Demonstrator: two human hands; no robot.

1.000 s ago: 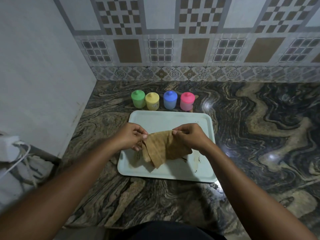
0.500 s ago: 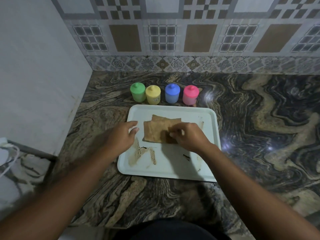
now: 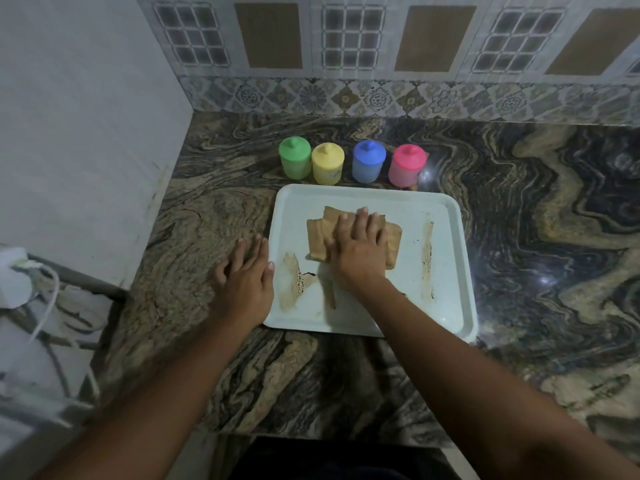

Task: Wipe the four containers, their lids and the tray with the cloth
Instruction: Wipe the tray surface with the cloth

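Note:
A pale tray (image 3: pixel 446 306) lies on the marbled counter, streaked with brown smears on its left and right parts. A folded tan cloth (image 3: pixel 317 237) lies flat on the tray's middle. My right hand (image 3: pixel 360 249) presses on the cloth with straight, spread fingers. My left hand (image 3: pixel 247 271) rests flat on the counter against the tray's left rim. Behind the tray stand a green container (image 3: pixel 295 162), a yellow container (image 3: pixel 327 164), a blue container (image 3: pixel 369 162) and a pink container (image 3: pixel 406 166), each with its lid on.
A tiled wall runs along the counter's back and a plain white wall along its left. A white adapter (image 3: pixel 12 277) with cables hangs at the left edge. Open marbled counter (image 3: pixel 554 237) stretches to the right of the tray.
The cloth, held up between both hands a second ago, now lies flat on the tray. My right hand went from pinching it to pressing it flat; my left hand let go and moved to the tray's left rim.

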